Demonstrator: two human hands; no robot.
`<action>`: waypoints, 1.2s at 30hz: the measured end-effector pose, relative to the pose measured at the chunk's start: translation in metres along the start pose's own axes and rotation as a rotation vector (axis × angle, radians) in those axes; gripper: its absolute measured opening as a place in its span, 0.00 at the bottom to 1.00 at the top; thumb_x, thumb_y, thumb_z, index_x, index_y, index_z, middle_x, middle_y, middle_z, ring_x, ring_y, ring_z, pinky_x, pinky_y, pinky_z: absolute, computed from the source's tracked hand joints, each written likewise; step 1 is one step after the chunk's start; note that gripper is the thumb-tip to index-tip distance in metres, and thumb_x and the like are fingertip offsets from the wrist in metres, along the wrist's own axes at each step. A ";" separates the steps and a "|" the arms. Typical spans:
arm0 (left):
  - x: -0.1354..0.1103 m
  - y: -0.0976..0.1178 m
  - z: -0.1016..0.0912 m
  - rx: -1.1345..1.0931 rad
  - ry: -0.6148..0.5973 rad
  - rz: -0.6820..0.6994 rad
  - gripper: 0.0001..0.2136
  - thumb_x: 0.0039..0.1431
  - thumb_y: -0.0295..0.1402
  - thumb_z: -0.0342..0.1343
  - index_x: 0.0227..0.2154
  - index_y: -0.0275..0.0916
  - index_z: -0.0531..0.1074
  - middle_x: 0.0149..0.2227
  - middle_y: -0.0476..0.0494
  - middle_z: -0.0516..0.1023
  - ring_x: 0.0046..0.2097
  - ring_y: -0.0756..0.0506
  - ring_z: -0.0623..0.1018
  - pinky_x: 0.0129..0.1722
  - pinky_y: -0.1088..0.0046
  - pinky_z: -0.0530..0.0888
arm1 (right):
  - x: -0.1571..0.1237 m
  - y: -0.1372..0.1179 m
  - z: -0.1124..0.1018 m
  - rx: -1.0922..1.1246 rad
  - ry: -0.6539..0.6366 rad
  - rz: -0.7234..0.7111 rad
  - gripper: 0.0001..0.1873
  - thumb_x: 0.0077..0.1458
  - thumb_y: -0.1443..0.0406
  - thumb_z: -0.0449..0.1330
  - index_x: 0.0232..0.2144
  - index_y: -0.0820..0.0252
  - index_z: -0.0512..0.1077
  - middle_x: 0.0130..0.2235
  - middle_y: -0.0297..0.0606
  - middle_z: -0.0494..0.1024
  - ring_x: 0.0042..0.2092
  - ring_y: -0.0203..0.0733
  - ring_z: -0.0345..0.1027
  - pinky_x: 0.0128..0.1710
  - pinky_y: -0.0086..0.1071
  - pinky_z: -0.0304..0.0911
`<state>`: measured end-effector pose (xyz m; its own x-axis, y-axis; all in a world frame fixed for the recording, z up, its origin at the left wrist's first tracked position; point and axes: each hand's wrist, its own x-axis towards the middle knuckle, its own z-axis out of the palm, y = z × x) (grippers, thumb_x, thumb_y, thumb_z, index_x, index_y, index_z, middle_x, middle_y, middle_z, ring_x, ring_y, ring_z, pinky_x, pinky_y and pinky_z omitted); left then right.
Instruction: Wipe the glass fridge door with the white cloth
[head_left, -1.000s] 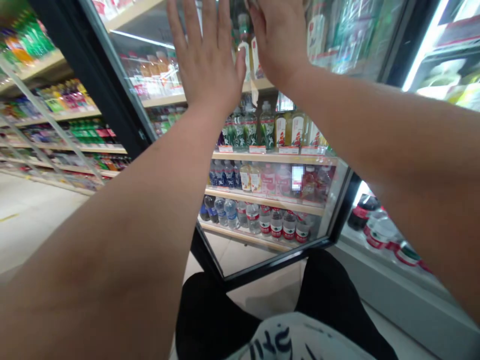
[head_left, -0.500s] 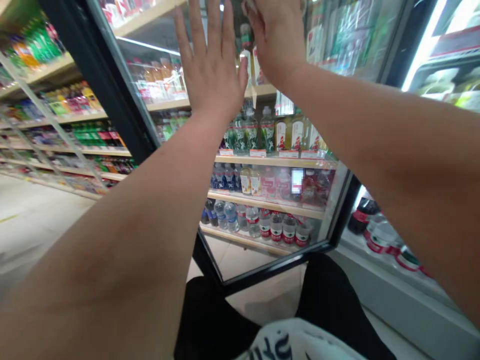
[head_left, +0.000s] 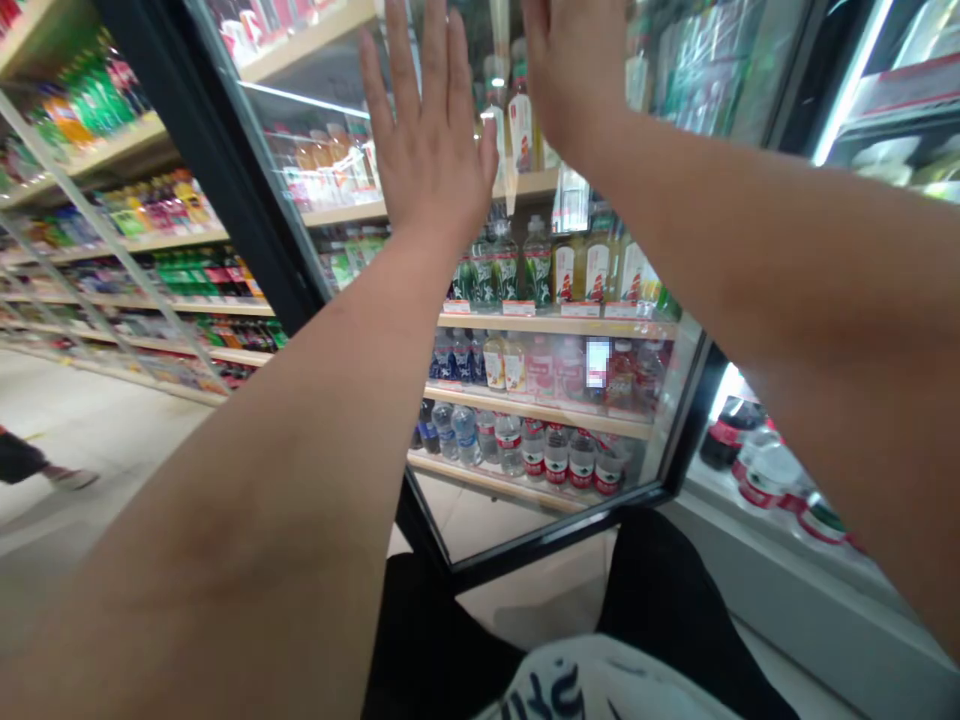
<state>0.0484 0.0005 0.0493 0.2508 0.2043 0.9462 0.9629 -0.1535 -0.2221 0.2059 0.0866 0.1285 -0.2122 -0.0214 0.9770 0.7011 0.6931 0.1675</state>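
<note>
Single head view, looking forward-down along raised arms, close to glass cooler door point(head_left: 570, 400).

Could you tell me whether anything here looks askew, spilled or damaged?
Nothing stands out. The glass cooler door stands swung open, with the left hand flat on it and the right hand beside it. Bottles seen through it stand upright in rows.

Glass door point(head_left: 525, 440) before the bottles point(head_left: 540, 450).

Two hands point(head_left: 431, 150), one glass door point(head_left: 660, 400), four bottle shelves point(head_left: 555, 325).
</note>
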 end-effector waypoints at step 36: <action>-0.008 0.001 -0.001 -0.416 -0.017 -0.071 0.36 0.69 0.43 0.48 0.76 0.37 0.48 0.77 0.60 0.38 0.77 0.41 0.32 0.73 0.51 0.21 | -0.056 -0.017 -0.033 -0.229 -0.187 -0.105 0.29 0.71 0.62 0.43 0.70 0.52 0.63 0.72 0.20 0.58 0.75 0.38 0.48 0.78 0.41 0.45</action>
<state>0.0471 -0.0021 0.0422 0.1901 0.2439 0.9510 0.8563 -0.5150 -0.0390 0.2288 0.0524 0.0757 -0.3981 0.0636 0.9151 0.7996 0.5130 0.3122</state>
